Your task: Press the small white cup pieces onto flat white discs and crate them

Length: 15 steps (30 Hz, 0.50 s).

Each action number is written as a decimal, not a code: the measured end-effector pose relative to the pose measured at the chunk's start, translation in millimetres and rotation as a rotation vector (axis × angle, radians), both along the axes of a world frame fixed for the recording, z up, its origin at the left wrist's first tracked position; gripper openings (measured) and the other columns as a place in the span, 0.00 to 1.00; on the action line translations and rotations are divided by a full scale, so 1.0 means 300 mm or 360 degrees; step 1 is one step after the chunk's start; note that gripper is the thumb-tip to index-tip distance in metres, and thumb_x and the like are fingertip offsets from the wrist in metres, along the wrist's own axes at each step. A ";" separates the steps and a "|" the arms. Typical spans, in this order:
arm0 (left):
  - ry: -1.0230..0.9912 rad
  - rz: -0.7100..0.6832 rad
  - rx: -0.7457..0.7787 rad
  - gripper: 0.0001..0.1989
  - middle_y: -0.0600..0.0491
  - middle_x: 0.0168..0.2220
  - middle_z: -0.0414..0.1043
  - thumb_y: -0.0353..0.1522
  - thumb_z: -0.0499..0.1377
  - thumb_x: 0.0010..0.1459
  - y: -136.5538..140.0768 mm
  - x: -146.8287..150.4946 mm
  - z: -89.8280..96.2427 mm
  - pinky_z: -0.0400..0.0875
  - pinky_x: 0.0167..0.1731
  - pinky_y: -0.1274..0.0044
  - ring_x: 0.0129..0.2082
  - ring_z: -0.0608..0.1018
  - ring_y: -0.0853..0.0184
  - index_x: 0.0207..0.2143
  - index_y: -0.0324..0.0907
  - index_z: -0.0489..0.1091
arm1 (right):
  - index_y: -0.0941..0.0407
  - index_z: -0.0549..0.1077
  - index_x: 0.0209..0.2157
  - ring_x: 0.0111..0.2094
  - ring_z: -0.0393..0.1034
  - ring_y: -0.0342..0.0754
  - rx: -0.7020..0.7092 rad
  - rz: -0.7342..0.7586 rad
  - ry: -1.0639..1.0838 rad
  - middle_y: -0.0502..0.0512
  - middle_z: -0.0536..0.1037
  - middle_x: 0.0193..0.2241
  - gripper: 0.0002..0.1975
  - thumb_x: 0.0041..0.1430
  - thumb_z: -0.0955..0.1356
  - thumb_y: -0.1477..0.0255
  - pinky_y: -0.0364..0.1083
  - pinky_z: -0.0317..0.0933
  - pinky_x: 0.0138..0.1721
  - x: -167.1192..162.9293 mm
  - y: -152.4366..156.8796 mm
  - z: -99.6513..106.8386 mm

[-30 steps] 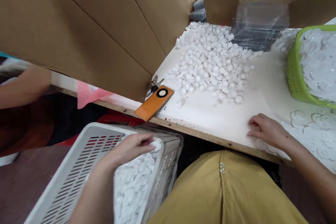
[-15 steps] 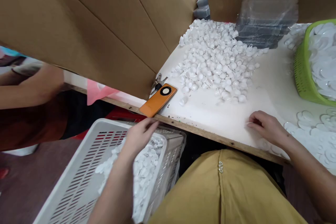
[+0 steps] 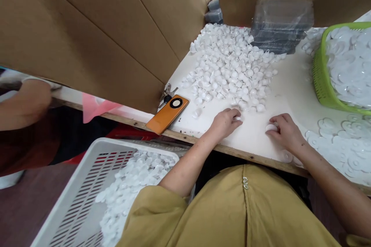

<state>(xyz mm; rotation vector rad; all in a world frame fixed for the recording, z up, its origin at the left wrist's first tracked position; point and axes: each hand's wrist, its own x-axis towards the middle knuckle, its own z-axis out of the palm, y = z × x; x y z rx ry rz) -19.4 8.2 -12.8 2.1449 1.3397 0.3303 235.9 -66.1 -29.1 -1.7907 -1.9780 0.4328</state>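
Observation:
My left hand (image 3: 226,124) is at the near edge of a heap of small white cup-shaped pieces (image 3: 232,65), some with thin loops. Its fingertips pinch one small white cup-shaped piece (image 3: 237,118), partly hidden by the fingers. To the right, my right hand (image 3: 286,131) holds a round white disc (image 3: 271,127) between thumb and fingers, tilted up off the white tabletop (image 3: 249,135). More flat round discs (image 3: 342,142), clear or whitish, lie spread on the table beyond my right wrist.
A green basket (image 3: 319,81) full of white discs stands at the right. Below the table edge, a white crate (image 3: 95,177) holds many white pieces. An orange phone (image 3: 165,117) and keys (image 3: 167,96) lie by cardboard (image 3: 116,38). Another person's arm (image 3: 26,104) is at far left.
My left hand has moved from above the crate, up and right, to the edge of the heap and now pinches a small piece. The disc in my right hand has turned its face into view.

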 end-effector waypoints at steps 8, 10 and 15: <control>-0.0177 -0.0119 0.0040 0.11 0.50 0.43 0.67 0.31 0.63 0.52 -0.066 0.009 -0.061 0.70 0.36 0.78 0.34 0.74 0.70 0.40 0.42 0.72 | 0.54 0.71 0.29 0.25 0.69 0.46 -0.0597 -0.0153 0.0794 0.50 0.74 0.24 0.10 0.49 0.70 0.63 0.46 0.64 0.29 -0.055 0.054 0.044; -0.0141 -0.0188 0.0065 0.10 0.52 0.41 0.68 0.33 0.63 0.52 -0.056 0.023 -0.062 0.70 0.36 0.78 0.35 0.75 0.69 0.39 0.43 0.72 | 0.55 0.71 0.29 0.23 0.70 0.45 -0.0752 -0.0241 0.1162 0.50 0.74 0.21 0.14 0.46 0.72 0.61 0.44 0.64 0.26 -0.106 0.060 0.054; 0.0002 -0.0275 0.0173 0.11 0.52 0.37 0.70 0.40 0.59 0.57 -0.049 0.052 -0.048 0.68 0.36 0.77 0.37 0.75 0.66 0.39 0.44 0.72 | 0.57 0.69 0.26 0.17 0.68 0.43 -0.0921 -0.0380 0.1345 0.49 0.73 0.16 0.17 0.40 0.75 0.62 0.40 0.59 0.17 -0.202 0.096 0.055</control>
